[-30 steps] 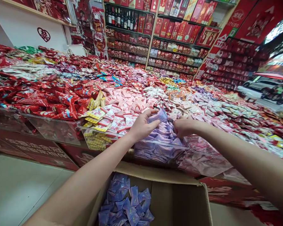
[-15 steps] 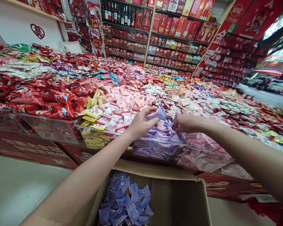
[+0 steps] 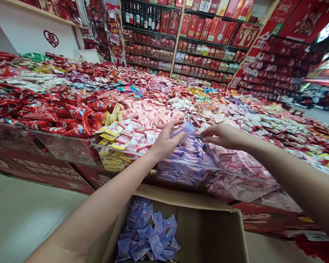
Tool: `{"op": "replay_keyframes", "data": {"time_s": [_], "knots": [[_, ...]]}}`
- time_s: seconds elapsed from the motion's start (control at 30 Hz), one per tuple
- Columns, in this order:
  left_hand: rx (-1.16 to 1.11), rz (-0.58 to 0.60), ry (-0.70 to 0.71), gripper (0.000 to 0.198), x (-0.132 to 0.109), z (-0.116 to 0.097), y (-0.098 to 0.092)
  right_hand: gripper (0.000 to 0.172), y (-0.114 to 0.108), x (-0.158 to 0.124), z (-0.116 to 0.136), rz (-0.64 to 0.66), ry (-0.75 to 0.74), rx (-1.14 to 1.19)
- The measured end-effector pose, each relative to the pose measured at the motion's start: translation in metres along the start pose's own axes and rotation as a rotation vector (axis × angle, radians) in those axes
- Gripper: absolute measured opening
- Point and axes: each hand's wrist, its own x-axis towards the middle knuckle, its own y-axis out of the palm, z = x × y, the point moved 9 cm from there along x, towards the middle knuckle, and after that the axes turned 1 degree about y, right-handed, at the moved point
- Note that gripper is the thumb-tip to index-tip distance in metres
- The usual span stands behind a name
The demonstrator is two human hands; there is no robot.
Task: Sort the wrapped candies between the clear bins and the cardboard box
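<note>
My left hand [image 3: 164, 142] is closed on a small stack of purple candy packets [image 3: 184, 129], held over a clear plastic bin [image 3: 181, 171] filled with the same purple packets. My right hand [image 3: 222, 136] hovers just to the right of the stack, above the bin's far right corner, fingers loosely curled and pointing toward the packets; I see nothing in them. Below my arms, an open cardboard box [image 3: 208, 226] holds more purple packets [image 3: 148, 237] in its left part.
A wide counter is covered with heaps of wrapped sweets: red packets [image 3: 57, 113] at left, pink ones [image 3: 145, 117] beside the bin, pale pink [image 3: 235, 164] at right. Shelves of red boxes and bottles [image 3: 197, 36] line the back wall. Grey floor [image 3: 22, 215] lies at lower left.
My right hand has lifted out of the purple bin and opened a little, now hovering beside the stack. My left hand has kept its hold on the packets.
</note>
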Motion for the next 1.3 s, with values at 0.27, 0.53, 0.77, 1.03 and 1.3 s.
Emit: {"op": "replay_keyframes", "data": {"time_s": [0.27, 0.53, 0.77, 1.03, 1.3], "knots": [[-0.063, 0.012, -0.053, 0.037, 0.000, 0.004, 0.001, 0.039, 0.005, 0.014, 0.034, -0.055, -0.078, 0.871], [-0.098, -0.001, -0.122, 0.039, -0.001, 0.007, 0.002, 0.038, -0.001, 0.014, 0.019, -0.177, -0.036, 0.915], [-0.013, -0.072, -0.057, 0.037, -0.001, 0.005, -0.006, 0.040, -0.016, 0.011, 0.042, -0.137, -0.215, 0.626], [0.019, -0.323, 0.091, 0.026, -0.006, -0.009, -0.030, 0.019, -0.019, 0.036, -0.022, -0.201, 0.278, -0.287], [0.024, -0.288, 0.123, 0.019, -0.007, -0.010, -0.027, 0.033, 0.015, 0.050, -0.045, -0.056, 0.419, -0.413]]}}
